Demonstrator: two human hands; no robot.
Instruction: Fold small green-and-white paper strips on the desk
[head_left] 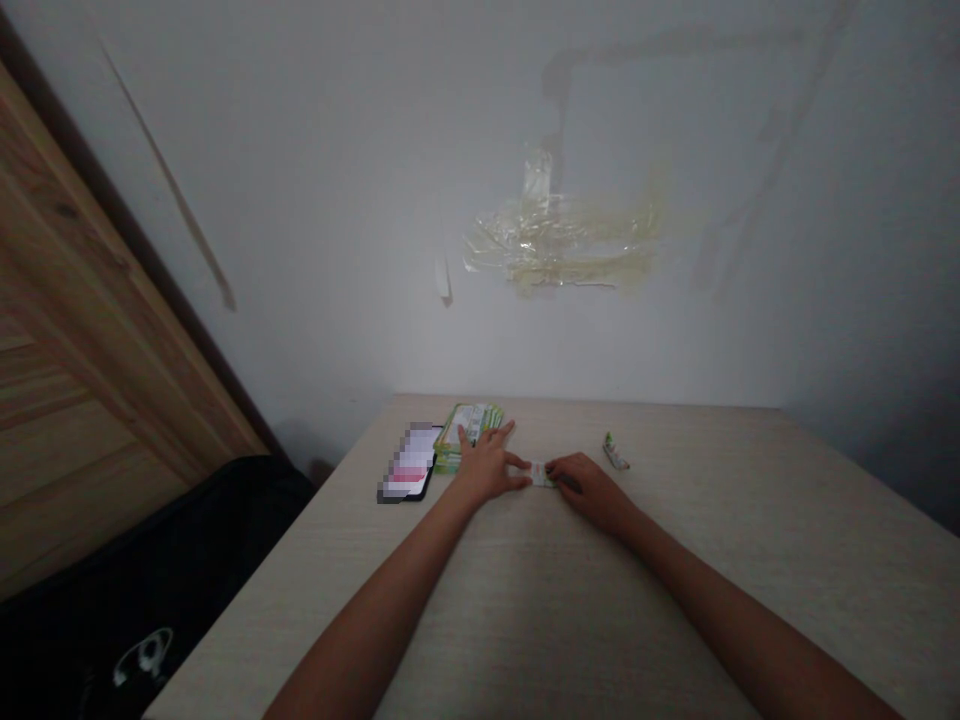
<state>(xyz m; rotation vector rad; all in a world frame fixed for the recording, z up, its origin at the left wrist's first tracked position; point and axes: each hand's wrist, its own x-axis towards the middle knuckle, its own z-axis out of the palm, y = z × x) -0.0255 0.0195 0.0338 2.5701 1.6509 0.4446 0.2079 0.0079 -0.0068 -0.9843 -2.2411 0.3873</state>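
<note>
Both my forearms reach out over a pale wooden table (675,560). My left hand (487,465) lies low on the table with fingers spread, its thumb and forefinger pinching one end of a small white and green paper piece (541,474). My right hand (592,488) is closed on the other end of that same piece, fingers curled down. Just beyond my left hand lies a stack of green and white printed sheets (466,432), with my fingertips over its near edge.
A phone (411,468) with a lit screen lies left of the stack. A small folded green and white piece (616,453) rests to the right. A white wall with old tape marks (559,240) stands behind. A black bag (135,590) and wooden panel (67,400) sit at left.
</note>
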